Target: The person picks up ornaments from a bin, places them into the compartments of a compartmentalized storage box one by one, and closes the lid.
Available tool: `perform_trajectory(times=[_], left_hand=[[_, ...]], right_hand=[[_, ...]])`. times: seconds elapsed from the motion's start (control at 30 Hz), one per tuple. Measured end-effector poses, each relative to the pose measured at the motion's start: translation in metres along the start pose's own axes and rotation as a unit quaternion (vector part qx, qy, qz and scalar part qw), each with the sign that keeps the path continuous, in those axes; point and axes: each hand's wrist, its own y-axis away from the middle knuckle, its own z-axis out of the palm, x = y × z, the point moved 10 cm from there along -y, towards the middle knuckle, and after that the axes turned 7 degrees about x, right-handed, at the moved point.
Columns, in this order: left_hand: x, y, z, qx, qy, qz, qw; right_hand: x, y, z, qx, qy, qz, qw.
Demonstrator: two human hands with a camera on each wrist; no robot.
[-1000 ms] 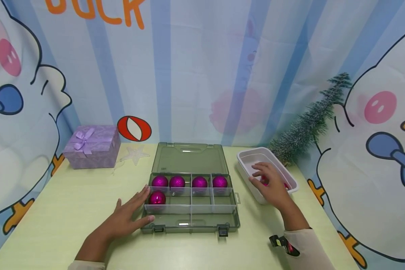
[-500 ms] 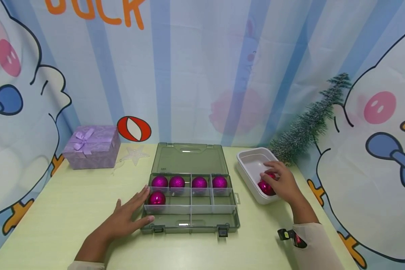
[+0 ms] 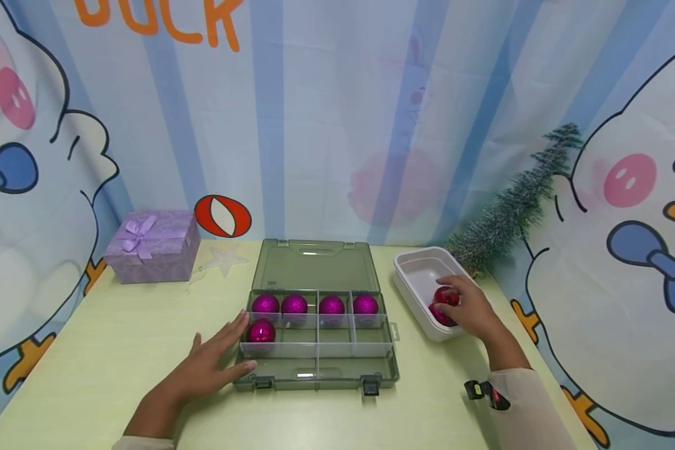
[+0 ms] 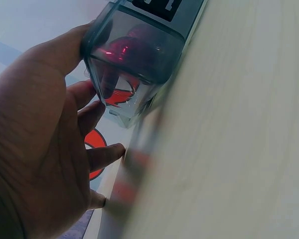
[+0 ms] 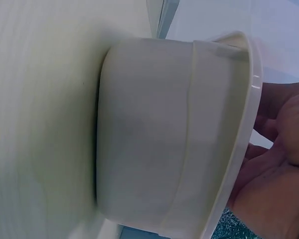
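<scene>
Right hand [image 3: 472, 309] now clasps bauble [image 3: 445, 295] in tub [image 3: 413, 275]; left hand [image 3: 214, 362] flat, unmoved

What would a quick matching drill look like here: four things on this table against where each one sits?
Things:
1. purple gift box
2. white tub
3. left hand
4. small frosted tree

Places:
A. leaning at the far right behind the tub
B. right of the open organiser case, with the right hand in it on a red ball
C. far left corner of the table
D. flat against the case's left edge

Pairs: 1-C, 2-B, 3-D, 4-A
</scene>
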Motion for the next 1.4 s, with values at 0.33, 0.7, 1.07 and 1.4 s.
perform_trajectory(times=[0.33,0.7,1.07,1.4], left_hand=[[-0.002,-0.001,0.001,-0.002,-0.001,-0.002,1.0000],[-0.003,0.000,0.001,0.000,0.000,0.002,1.0000],[-0.003,-0.001,0.002,-0.001,-0.001,0.001,1.0000],[0.002,0.000,-0.003,0.000,-0.003,0.006,1.0000]], right_hand=[[0.009,-0.001,0.005,-0.055,-0.005,0.030,0.9980],[0.012,-0.005,0.015,-0.094,-0.018,0.031,0.9949],[0.004,-0.007,0.022,-0.138,0.017,0.016,0.9902],[0.012,-0.006,0.017,-0.133,-0.005,0.018,0.9909]])
